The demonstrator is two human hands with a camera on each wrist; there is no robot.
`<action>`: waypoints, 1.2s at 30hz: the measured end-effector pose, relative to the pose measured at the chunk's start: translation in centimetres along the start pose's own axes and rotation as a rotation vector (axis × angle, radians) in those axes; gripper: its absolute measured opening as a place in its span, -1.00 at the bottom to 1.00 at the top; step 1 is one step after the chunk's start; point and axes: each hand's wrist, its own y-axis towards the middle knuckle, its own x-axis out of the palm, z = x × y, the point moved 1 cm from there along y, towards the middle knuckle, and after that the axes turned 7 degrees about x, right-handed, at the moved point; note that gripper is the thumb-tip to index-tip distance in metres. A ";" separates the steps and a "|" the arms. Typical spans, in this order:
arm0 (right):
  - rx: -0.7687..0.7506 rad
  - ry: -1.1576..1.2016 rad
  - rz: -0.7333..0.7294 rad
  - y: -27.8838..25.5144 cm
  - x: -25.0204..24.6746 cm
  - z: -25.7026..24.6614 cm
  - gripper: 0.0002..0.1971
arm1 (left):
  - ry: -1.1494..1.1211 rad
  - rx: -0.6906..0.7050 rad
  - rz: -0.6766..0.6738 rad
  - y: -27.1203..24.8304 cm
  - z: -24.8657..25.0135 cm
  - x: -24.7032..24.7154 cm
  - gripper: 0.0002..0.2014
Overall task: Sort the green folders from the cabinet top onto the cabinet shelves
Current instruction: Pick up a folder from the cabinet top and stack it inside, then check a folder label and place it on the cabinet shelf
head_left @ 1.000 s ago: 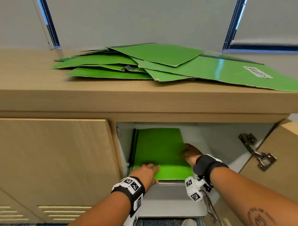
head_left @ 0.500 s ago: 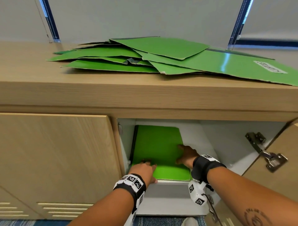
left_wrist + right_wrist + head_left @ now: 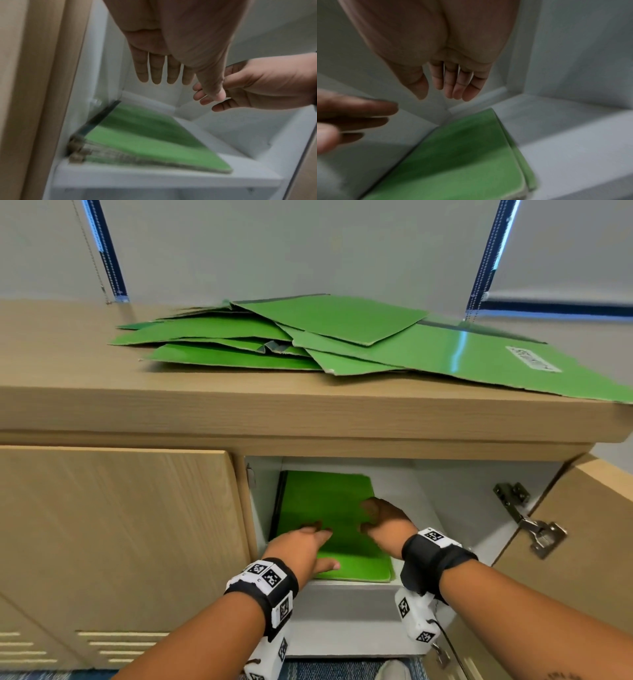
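The open cabinet compartment (image 3: 428, 484) has white inner walls and a white shelf (image 3: 346, 589), and on that shelf a stack of green folders (image 3: 325, 508) lies flat, pushed into the left corner with its dark spine edge against the side wall; the wrist views show several thin layers with worn, greyish board edges. On the wood-grain cabinet top (image 3: 205, 402) above, a loose heap of green folders (image 3: 342, 337) is fanned out, glossy on the faces, one carrying a white label (image 3: 532, 358). Half a second ago both hands were pressed down on the shelved stack; now they have lifted off it and hang just above. The left hand (image 3: 301, 546) has its fingers straight and together, holding nothing. The right hand (image 3: 383, 523) has its fingers loosely curled and is likewise empty. The left door (image 3: 113, 542) is shut, the right one (image 3: 596, 542) swung open on a metal hinge (image 3: 527, 518).
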 end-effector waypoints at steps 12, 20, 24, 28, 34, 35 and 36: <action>-0.372 -0.031 0.059 -12.0 -11.4 -9.4 -0.67 | 0.083 0.165 0.359 -6.1 5.3 -13.8 -0.36; -0.458 0.064 0.194 -16.2 -19.2 -14.0 -0.87 | 0.121 0.221 0.648 -10.1 9.3 -22.4 -0.74; -0.423 0.114 0.311 -16.4 -22.6 -14.9 -0.89 | 0.149 0.169 0.732 -8.4 9.8 -26.2 -0.64; -0.338 0.196 0.279 -15.8 -24.0 -14.2 -0.95 | 0.238 0.044 0.449 -4.6 9.7 -28.5 -0.26; -0.288 0.319 0.185 -15.5 -24.1 -13.6 -0.97 | 0.220 -0.082 0.211 -1.1 9.5 -28.6 -0.18; -0.281 0.339 0.172 -15.5 -24.1 -13.6 -0.96 | 0.193 -0.093 0.212 -0.9 9.5 -28.4 -0.18; -0.273 0.355 0.161 -15.6 -24.1 -13.5 -0.96 | 0.192 -0.100 0.225 -0.7 9.6 -28.2 -0.19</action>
